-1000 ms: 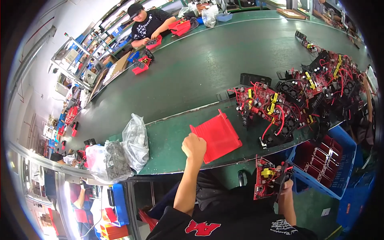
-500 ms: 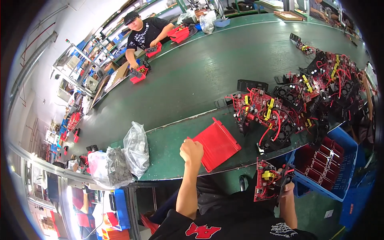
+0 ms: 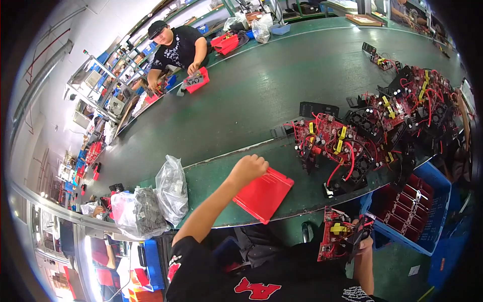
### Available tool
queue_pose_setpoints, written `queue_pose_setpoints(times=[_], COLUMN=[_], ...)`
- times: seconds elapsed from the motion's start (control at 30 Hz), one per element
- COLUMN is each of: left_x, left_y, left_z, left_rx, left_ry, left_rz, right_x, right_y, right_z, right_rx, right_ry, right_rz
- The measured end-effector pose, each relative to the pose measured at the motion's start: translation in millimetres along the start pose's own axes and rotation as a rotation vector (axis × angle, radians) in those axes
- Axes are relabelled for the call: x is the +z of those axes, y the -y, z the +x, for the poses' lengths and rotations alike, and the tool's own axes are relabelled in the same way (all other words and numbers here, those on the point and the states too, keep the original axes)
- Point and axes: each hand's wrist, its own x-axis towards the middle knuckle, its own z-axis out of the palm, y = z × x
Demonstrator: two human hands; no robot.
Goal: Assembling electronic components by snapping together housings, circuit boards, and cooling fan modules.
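A flat red plastic cover point(image 3: 265, 196) lies on the green bench in front of me. My left hand point(image 3: 250, 168) reaches over it, closed on its far edge, with the fingertips partly hidden. Off the bench's near edge at the lower right, my right hand point(image 3: 366, 245) is closed on a circuit board assembly point(image 3: 338, 234). That assembly has a red board, a yellow-wrapped part and black pieces at its right side. The right-hand fingers are partly hidden behind it.
Similar circuit board assemblies point(image 3: 347, 143) with fans and red wires are heaped at the right. Below them stands a blue crate point(image 3: 430, 221) holding red boards. Clear plastic bags point(image 3: 171, 189) sit at the left. Across the dark conveyor point(image 3: 241, 100) a co-worker point(image 3: 178, 50) handles red housings.
My left hand has moved right and farther along the red cover's edge; the cover has turned and slid slightly left. My right hand still holds the assembly. Across the belt, the co-worker has shifted the housings.
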Motion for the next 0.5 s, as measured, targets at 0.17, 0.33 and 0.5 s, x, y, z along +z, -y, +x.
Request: queue_pose_setpoints(times=[0.17, 0.33, 0.5], left_x=[10, 17, 21], left_y=[18, 34, 37], left_z=[-31, -65, -90], left_rx=[-0.070, -0.256, -0.420], left_ry=[-0.102, -0.132, -0.076], left_rz=[-0.101, -0.244, -0.406], right_x=[2, 7, 52], right_y=[-2, -3, 0], right_z=[-4, 1, 18], right_rx=[0.017, 0.004, -0.025], right_ry=[0.026, 0.010, -0.084], right_rz=[0.031, -0.001, -0.033])
